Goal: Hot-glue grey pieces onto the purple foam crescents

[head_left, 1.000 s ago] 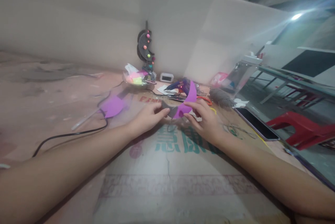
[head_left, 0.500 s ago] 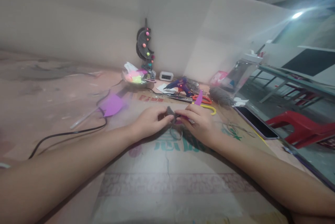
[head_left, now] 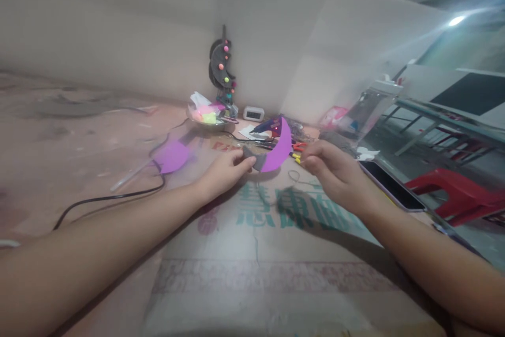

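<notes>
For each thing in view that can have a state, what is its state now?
Purple crescent: one end covered in grey, rest bare
Left hand: pinching the crescent's grey end
Right hand: fingertips together, off the crescent
Glue gun: lying down, red light lit
Phone: lying flat, screen dark
White clock: digits too small to read
Bowl: filled
Lamp: lit

Purple crescent [head_left: 279, 150], grey left part, tip upward
</notes>
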A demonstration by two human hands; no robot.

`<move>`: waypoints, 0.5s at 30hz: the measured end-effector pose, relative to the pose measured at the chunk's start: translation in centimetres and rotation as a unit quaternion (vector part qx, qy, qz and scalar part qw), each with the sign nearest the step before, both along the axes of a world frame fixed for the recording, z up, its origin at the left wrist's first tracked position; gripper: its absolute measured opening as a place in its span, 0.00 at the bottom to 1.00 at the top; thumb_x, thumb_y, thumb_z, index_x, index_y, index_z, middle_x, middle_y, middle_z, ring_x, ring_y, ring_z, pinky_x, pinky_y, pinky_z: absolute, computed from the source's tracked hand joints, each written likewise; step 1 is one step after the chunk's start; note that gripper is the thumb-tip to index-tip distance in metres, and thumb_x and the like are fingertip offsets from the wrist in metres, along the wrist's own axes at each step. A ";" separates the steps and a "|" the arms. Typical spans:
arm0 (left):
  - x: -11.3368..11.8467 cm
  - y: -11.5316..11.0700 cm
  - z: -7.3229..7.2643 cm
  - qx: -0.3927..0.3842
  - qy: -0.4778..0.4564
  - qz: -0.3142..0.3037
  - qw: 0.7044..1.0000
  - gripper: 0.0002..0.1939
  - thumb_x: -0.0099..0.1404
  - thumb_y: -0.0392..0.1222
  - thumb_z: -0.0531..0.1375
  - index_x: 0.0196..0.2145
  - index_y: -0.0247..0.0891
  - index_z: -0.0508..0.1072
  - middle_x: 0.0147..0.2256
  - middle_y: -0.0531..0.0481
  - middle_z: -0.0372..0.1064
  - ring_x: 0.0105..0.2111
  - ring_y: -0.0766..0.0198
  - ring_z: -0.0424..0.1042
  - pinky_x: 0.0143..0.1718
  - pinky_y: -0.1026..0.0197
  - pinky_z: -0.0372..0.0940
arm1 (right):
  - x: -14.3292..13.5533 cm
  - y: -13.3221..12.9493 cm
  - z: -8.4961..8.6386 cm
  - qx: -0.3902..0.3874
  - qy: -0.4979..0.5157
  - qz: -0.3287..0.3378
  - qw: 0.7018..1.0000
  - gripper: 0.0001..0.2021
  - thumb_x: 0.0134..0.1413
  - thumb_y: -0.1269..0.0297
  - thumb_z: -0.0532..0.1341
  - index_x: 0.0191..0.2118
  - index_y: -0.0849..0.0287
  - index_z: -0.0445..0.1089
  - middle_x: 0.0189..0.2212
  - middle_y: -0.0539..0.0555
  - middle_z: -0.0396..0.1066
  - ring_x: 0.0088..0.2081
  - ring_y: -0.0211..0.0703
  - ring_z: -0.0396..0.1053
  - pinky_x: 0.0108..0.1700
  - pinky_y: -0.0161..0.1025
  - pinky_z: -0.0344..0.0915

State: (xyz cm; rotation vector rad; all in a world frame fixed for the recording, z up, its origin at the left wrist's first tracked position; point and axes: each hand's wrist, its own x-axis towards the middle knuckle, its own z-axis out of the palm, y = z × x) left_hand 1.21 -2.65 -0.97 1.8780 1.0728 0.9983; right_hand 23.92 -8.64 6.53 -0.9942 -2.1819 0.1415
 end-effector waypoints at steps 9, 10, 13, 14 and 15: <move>-0.2 0.6 -0.4 -0.034 -0.051 0.034 0.998 0.19 0.63 0.54 0.55 0.26 0.36 0.67 0.23 0.53 0.65 0.23 0.67 0.62 0.25 0.64 0.55 | 1.7 0.6 2.5 -0.237 -0.209 0.088 0.945 0.12 0.60 0.56 0.56 0.39 0.57 0.72 0.34 0.52 0.74 0.34 0.39 0.70 0.35 0.34 0.62; -0.2 0.5 -0.2 -0.042 -0.056 0.040 0.997 0.19 0.63 0.55 0.55 0.26 0.36 0.67 0.23 0.53 0.65 0.23 0.67 0.62 0.25 0.64 0.55 | 1.9 0.9 2.4 -0.231 -0.220 0.077 0.945 0.12 0.60 0.55 0.56 0.37 0.57 0.72 0.32 0.51 0.74 0.32 0.39 0.69 0.34 0.34 0.62; -0.2 0.3 0.2 -0.057 -0.075 0.042 0.995 0.18 0.63 0.54 0.55 0.25 0.36 0.66 0.22 0.53 0.65 0.23 0.67 0.63 0.25 0.64 0.55 | 2.8 1.9 2.0 -0.174 -0.235 0.026 0.956 0.13 0.60 0.54 0.56 0.32 0.56 0.71 0.27 0.49 0.72 0.28 0.38 0.68 0.30 0.34 0.61; -0.2 0.2 0.3 -0.056 -0.079 0.039 0.995 0.17 0.64 0.53 0.55 0.25 0.36 0.66 0.23 0.53 0.65 0.24 0.67 0.63 0.25 0.64 0.55 | 3.1 2.2 1.8 -0.149 -0.235 0.008 0.961 0.12 0.60 0.55 0.56 0.33 0.56 0.71 0.27 0.49 0.73 0.27 0.38 0.68 0.29 0.34 0.60; -0.2 0.2 0.3 -0.053 -0.081 0.037 0.995 0.17 0.64 0.53 0.55 0.25 0.36 0.66 0.23 0.53 0.65 0.24 0.67 0.63 0.26 0.64 0.55 | 3.4 2.6 1.5 -0.125 -0.234 -0.010 0.964 0.10 0.60 0.56 0.56 0.35 0.55 0.71 0.28 0.49 0.73 0.27 0.38 0.68 0.29 0.34 0.60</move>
